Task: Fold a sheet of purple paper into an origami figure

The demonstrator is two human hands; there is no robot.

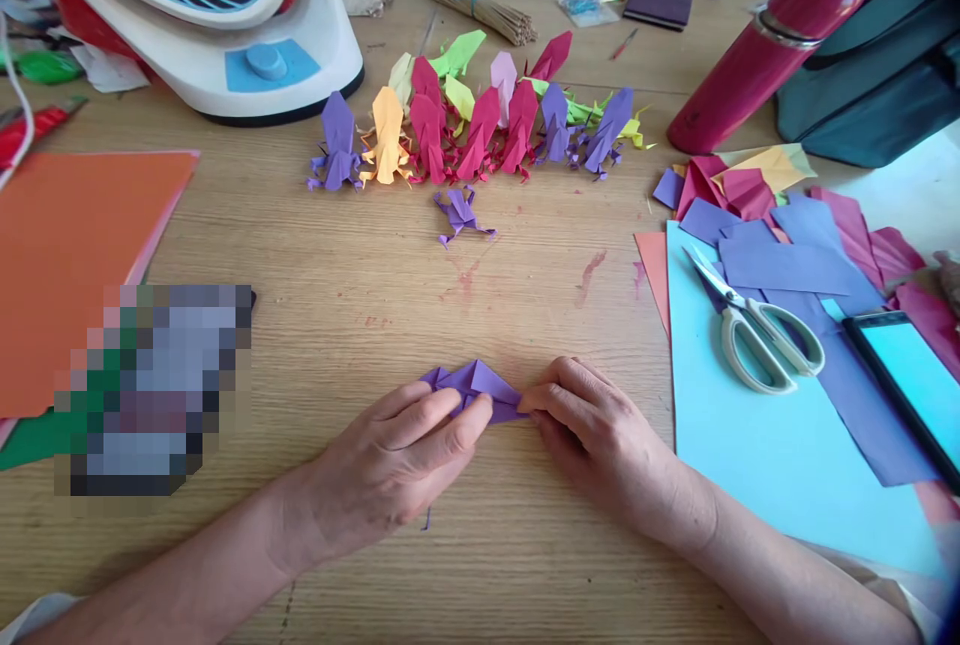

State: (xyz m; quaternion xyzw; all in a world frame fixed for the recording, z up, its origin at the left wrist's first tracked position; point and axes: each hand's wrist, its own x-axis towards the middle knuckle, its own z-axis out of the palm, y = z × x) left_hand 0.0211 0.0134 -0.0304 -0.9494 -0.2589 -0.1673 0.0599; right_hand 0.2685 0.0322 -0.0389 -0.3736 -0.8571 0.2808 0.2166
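A partly folded piece of purple origami paper (pixel 480 380) lies on the wooden table between my two hands. My left hand (pixel 420 445) rests over its left side, fingers pressing it down, and covers part of it. At the right tip, my right hand (pixel 592 425) pinches the paper between thumb and fingers. A thin purple strip end (pixel 427 517) shows below my left hand; where it joins is hidden. Farther up the table sits a small finished purple origami figure (pixel 460 213), with a row of folded figures (pixel 480 130) in purple, orange, red and green behind it.
White-handled scissors (pixel 757 325) lie on light blue paper (pixel 720 465) at right, among purple scraps (pixel 787 265) and a phone (pixel 907 385). A red flask (pixel 765 60) and a white fan (pixel 300 35) stand behind. Orange sheets (pixel 75 265) and a blurred device (pixel 172 385) lie left.
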